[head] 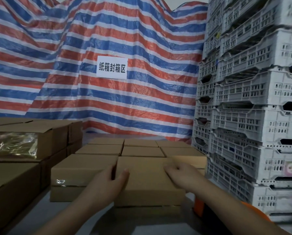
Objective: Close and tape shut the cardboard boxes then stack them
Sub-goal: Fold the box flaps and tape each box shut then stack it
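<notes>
A closed brown cardboard box (147, 182) sits at the front of a block of several closed boxes (140, 148). My left hand (111, 180) grips its left edge, fingers down in the gap beside the neighbouring box (80, 168), thumb on the lid. My right hand (180, 172) rests on the lid's right side with fingers curled over the right edge. Clear tape glints on the front of the neighbouring box. An orange object (198, 206), possibly a tape dispenser, shows below the held box's right corner.
Taller stacks of boxes (40, 138) stand at left, one with a shiny plastic-wrapped side. Stacked grey plastic crates (253, 116) form a wall at right. A striped red, white and blue tarp (108, 39) with a white sign (112, 67) hangs behind.
</notes>
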Tool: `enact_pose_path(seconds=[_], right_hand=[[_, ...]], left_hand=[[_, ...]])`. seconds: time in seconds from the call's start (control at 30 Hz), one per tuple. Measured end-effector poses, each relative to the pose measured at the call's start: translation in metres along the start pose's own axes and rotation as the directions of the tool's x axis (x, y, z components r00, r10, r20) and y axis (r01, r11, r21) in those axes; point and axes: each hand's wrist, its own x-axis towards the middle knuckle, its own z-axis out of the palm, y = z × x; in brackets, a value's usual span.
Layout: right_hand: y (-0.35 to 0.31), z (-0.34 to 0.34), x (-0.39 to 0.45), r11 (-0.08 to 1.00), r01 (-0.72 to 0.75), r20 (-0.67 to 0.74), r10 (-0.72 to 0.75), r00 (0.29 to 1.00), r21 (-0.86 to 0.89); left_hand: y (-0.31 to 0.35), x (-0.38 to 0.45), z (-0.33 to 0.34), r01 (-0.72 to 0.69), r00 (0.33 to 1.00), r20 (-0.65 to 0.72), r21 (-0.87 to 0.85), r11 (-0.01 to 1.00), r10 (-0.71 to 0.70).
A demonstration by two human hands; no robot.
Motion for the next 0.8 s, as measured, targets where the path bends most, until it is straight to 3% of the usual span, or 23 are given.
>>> enact_pose_path(seconds=[0.1, 0.2, 0.27, 0.33, 0.4, 0.47, 0.53, 0.63, 0.8], right_hand=[[0.001, 0.003, 0.001, 0.995, 0.032, 0.025, -0.030, 0.999, -0.093], [0.003, 0.004, -0.006, 0.982, 0.102, -0.055, -0.112, 0.992, -0.157], [0.006, 0.004, -0.012, 0.968, 0.182, -0.221, -0.219, 0.950, -0.175], [0.009, 0.003, -0.021, 0.919, 0.325, -0.295, -0.382, 0.876, -0.224], [0.012, 0.005, -0.031, 0.840, 0.434, -0.167, -0.503, 0.848, -0.325], [0.015, 0.010, -0.038, 0.750, 0.465, 0.041, -0.507, 0.861, -0.471], [0.017, 0.013, -0.035, 0.683, 0.465, 0.147, -0.470, 0.870, -0.563], [0.012, 0.013, -0.018, 0.669, 0.487, 0.146, -0.500, 0.854, -0.562], [0.003, 0.026, 0.017, 0.694, 0.467, 0.148, -0.469, 0.871, -0.548]], left_hand=[[0.008, -0.006, -0.002, -0.011, 0.992, -0.120, 0.158, 0.987, 0.030], [0.012, -0.009, -0.005, -0.099, 0.952, -0.202, 0.513, 0.852, 0.231], [0.010, -0.012, -0.007, -0.236, 0.920, -0.122, 0.589, 0.773, 0.374], [0.010, -0.016, -0.009, -0.390, 0.904, 0.079, 0.552, 0.736, 0.420], [0.011, -0.017, -0.006, -0.472, 0.879, 0.250, 0.582, 0.662, 0.407], [0.007, -0.016, 0.000, -0.516, 0.849, 0.304, 0.653, 0.554, 0.433], [0.005, -0.014, 0.004, -0.514, 0.842, 0.304, 0.702, 0.492, 0.446], [0.001, -0.006, 0.009, -0.481, 0.838, 0.253, 0.760, 0.437, 0.483], [-0.009, 0.026, 0.014, -0.372, 0.902, 0.229, 0.844, 0.387, 0.366]])
